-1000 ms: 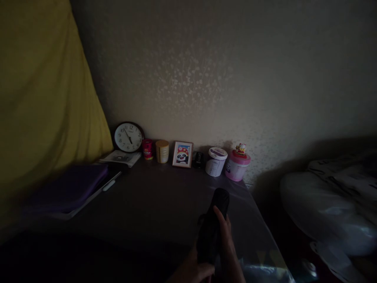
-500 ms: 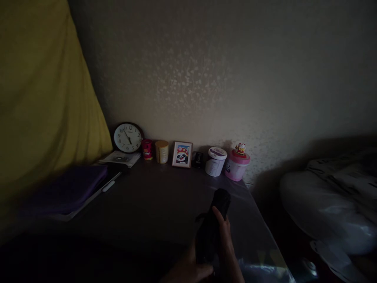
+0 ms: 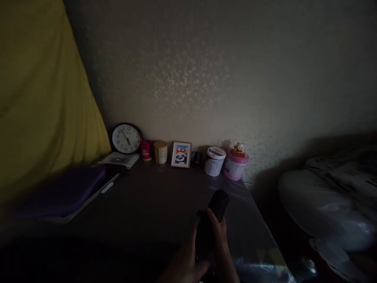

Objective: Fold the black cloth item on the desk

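Note:
In a dim room a long black object (image 3: 217, 204), perhaps a folded umbrella, points away from me over the dark table (image 3: 153, 200). My right hand (image 3: 221, 243) is wrapped round its right side, with a finger lying up along it. My left hand (image 3: 184, 267) grips its lower part from the left at the bottom edge of the view. Both hands are closed on it, and its lower end is hidden between them.
Along the wall stand a round clock (image 3: 126, 138), a red tin (image 3: 145, 149), a yellow tin (image 3: 160, 151), a panda picture (image 3: 181, 154), a white tub (image 3: 214, 161) and a pink tub (image 3: 235, 165). A purple folder (image 3: 64, 190) lies at the left under a yellow curtain (image 3: 38, 102). Pale bedding (image 3: 324, 204) is at the right.
My hands and the black object have shifted slightly left, and my left hand has come further up along it. The things on the table have not moved.

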`<state>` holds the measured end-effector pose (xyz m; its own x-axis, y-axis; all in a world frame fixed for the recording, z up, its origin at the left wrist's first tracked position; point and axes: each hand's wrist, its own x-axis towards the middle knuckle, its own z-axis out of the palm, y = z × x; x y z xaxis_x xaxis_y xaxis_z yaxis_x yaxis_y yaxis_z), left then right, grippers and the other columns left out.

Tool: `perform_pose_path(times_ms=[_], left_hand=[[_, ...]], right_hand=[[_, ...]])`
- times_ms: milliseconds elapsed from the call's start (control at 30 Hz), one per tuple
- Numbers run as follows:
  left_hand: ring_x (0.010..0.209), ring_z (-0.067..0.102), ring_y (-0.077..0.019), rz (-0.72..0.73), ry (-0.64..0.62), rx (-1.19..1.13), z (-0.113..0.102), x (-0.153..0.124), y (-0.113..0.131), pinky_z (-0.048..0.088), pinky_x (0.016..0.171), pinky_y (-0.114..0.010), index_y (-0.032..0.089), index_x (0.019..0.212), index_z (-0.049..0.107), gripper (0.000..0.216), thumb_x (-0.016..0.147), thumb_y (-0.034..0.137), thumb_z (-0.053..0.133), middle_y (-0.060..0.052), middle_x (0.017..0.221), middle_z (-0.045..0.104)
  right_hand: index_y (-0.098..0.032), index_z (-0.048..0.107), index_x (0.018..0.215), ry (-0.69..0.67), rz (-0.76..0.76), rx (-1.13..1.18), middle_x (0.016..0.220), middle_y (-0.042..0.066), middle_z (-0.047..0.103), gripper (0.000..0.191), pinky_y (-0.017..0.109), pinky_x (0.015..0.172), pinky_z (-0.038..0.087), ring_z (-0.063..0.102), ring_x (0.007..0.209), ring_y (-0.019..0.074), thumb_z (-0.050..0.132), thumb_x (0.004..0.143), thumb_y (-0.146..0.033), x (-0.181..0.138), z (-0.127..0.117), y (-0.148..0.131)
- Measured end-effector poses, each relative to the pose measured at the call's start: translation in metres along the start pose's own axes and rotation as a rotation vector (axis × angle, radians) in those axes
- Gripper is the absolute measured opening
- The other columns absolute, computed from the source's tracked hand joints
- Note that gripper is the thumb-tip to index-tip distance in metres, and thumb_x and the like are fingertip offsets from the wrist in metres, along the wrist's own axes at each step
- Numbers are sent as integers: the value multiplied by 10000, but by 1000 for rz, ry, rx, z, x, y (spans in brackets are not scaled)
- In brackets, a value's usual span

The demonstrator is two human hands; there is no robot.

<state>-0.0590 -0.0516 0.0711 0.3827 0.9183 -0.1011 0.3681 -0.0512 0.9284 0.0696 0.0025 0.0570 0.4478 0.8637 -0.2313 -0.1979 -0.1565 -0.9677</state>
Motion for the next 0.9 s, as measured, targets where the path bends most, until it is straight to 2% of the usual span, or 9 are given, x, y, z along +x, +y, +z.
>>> perform_pose_path(times_ms=[100, 167, 233, 300, 333, 533, 700, 800, 900], left_hand=[[1212, 395, -175, 72, -1, -157, -6, 7, 7, 316, 1008, -314, 188, 1378, 50, 836, 720, 296, 553, -84, 1331, 414], [1182, 434, -189, 9, 9, -163, -5, 14, 3, 338, 997, -373, 203, 1363, 133, 700, 775, 364, 477, -77, 1279, 473], [1242, 355, -188, 72, 69, -40, -1, 23, -8, 281, 1039, -360, 194, 1347, 205, 675, 762, 358, 498, -78, 1352, 385], [1296, 251, -184, 164, 168, 138, 3, 30, -23, 206, 1073, -350, 178, 1353, 204, 722, 717, 276, 530, -81, 1413, 280], [1294, 257, -179, 169, 163, 208, 4, 33, -29, 218, 1067, -345, 183, 1363, 183, 732, 718, 256, 521, -77, 1415, 278], [1242, 356, -196, 41, 105, 502, 4, 37, -46, 318, 994, -325, 223, 1380, 132, 745, 728, 206, 494, -89, 1392, 325], [1248, 346, -192, 27, 83, 545, 2, 34, -36, 306, 995, -292, 257, 1383, 64, 789, 731, 194, 503, -77, 1407, 296], [1271, 305, -185, 46, 81, 544, 1, 34, -34, 291, 1006, -289, 257, 1383, 69, 789, 729, 178, 502, -65, 1422, 265], [1288, 268, -198, 58, 78, 576, 1, 34, -36, 263, 1027, -323, 260, 1379, 113, 761, 730, 186, 501, -67, 1427, 249]], right_hand=[[-121, 508, 1083, -11, -6, 12, 899, 60, 663, 624, 305, 686, 506, 622, 855, 251, 644, 616, -511, 1, 0, -1], [-113, 510, 1080, -4, -36, -24, 944, 77, 652, 612, 308, 714, 504, 611, 893, 253, 619, 637, -521, 3, -1, 0], [-114, 505, 1097, 19, -114, -126, 998, 96, 635, 607, 326, 765, 491, 588, 950, 259, 587, 664, -531, 6, -3, 3], [-118, 501, 1121, 64, -258, -303, 1058, 122, 605, 606, 358, 821, 467, 552, 1016, 272, 560, 685, -536, 10, -6, 9], [-128, 506, 1128, 85, -335, -389, 1090, 133, 585, 600, 371, 838, 457, 533, 1043, 279, 557, 688, -534, 12, -8, 12], [-203, 530, 1155, 100, -563, -635, 1188, 139, 461, 484, 411, 826, 460, 538, 1008, 273, 498, 755, -474, 21, -13, 33], [-271, 548, 1125, -125, -798, -770, 1217, 58, 455, 343, 305, 826, 473, 544, 1006, 175, 342, 850, -275, 22, -19, 31], [-248, 540, 1114, -286, -850, -720, 1154, 58, 496, 339, 285, 862, 447, 534, 1006, 156, 350, 835, -207, 16, -20, 21], [-224, 576, 1007, -365, -849, -633, 1075, 68, 530, 253, 288, 842, 443, 541, 963, 166, 404, 822, -227, 10, -20, 11]])
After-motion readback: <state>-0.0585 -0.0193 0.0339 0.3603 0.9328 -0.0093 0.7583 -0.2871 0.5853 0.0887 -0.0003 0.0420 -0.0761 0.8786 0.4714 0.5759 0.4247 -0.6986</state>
